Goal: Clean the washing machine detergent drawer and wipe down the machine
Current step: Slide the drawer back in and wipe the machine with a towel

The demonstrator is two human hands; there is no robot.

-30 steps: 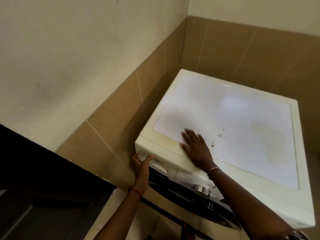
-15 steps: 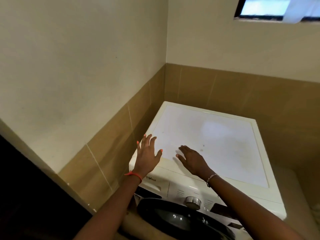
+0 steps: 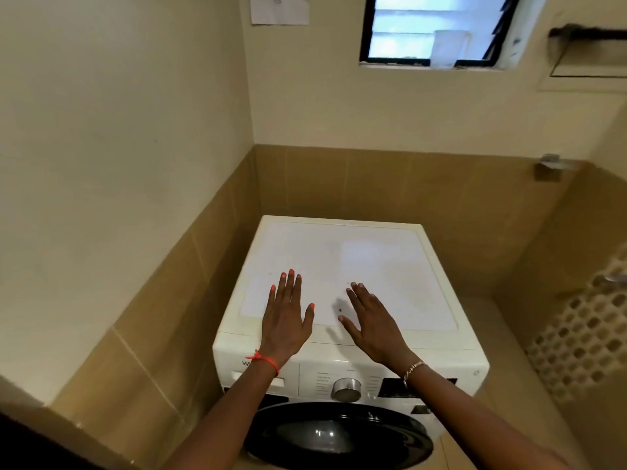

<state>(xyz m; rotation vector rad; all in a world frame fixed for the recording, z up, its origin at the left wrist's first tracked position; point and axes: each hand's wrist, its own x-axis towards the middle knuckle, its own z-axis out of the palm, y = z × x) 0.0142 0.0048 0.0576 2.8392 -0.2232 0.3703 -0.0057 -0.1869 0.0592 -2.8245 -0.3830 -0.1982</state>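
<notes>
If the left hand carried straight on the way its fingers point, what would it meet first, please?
Probably nothing on the machine: the left hand points along the bare white lid toward the tiled back wall, which looks like the first obstacle, though depth is unclear.

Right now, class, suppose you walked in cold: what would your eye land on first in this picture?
Two open, empty hands, left and right, spread over the front of the white washer top at centre. Below them, the black round door and silver dial stand out on the front panel. High on the back wall, a bright window draws the eye.
</notes>
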